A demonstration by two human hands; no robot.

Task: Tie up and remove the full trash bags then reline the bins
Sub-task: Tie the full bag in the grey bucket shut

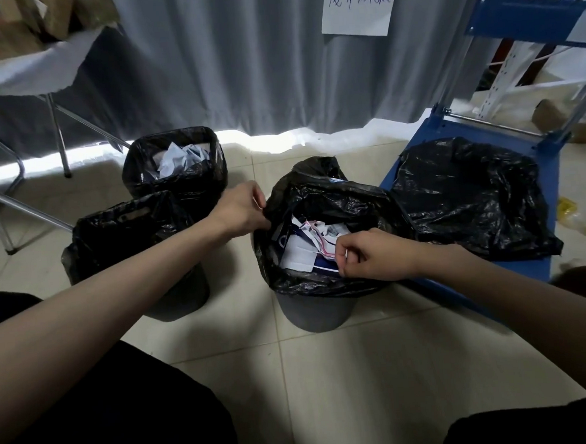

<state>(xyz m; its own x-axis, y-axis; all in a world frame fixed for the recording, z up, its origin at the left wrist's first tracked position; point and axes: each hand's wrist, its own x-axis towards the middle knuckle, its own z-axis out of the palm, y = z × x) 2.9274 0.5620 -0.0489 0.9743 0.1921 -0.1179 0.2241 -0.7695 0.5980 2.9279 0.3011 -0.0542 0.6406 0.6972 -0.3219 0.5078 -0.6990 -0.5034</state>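
A grey bin (312,315) stands on the floor in front of me, lined with a black trash bag (331,199) full of crumpled paper (306,243). My left hand (241,208) pinches the bag's left rim. My right hand (365,253) has its fingers closed at the bag's near right rim; whether it grips plastic or paper I cannot tell. A second lined bin (175,167) with paper in it stands behind on the left. A third bin (172,291) at the near left carries a black bag (127,228) pulled up over it.
A loose black bag (468,197) lies spread on a blue cart platform (435,275) to the right. A folding table's metal legs (58,133) stand at the left. A grey curtain (257,59) with a paper sign (357,5) hangs behind. Shelving and scraps sit at the far right.
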